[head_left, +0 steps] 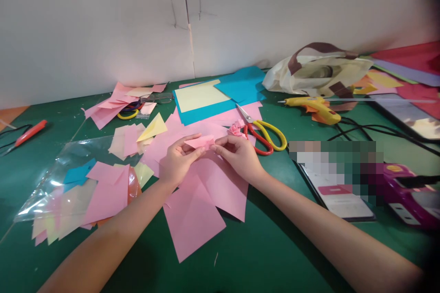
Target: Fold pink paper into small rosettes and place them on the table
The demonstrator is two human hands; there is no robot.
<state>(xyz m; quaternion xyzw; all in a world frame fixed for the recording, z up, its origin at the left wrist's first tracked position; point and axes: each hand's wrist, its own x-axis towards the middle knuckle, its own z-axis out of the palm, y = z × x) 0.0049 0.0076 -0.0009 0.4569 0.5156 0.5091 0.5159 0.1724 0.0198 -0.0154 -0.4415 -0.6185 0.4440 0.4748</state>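
Observation:
Between my two hands, above the pink sheets [194, 210], is a small folded pink paper piece [202, 142]. My left hand [181, 159] pinches it from the left, thumb in front and fingers behind. My right hand [239, 154] has its thumb and index finger closed on the right end of the same piece. Just behind my right hand sits a crumpled pink paper flower [237, 129]. Scissors [263, 136] with red and yellow handles lie beside it, blades pointing back left.
Blue and cream sheets [202, 96] lie behind my hands. A plastic bag [62, 171] and paper pieces are at left. At right are a yellow glue gun [316, 106], phone [338, 187], purple device [409, 197], cables and cloth bag [285, 78]. A red-handled tool [31, 132] lies far left.

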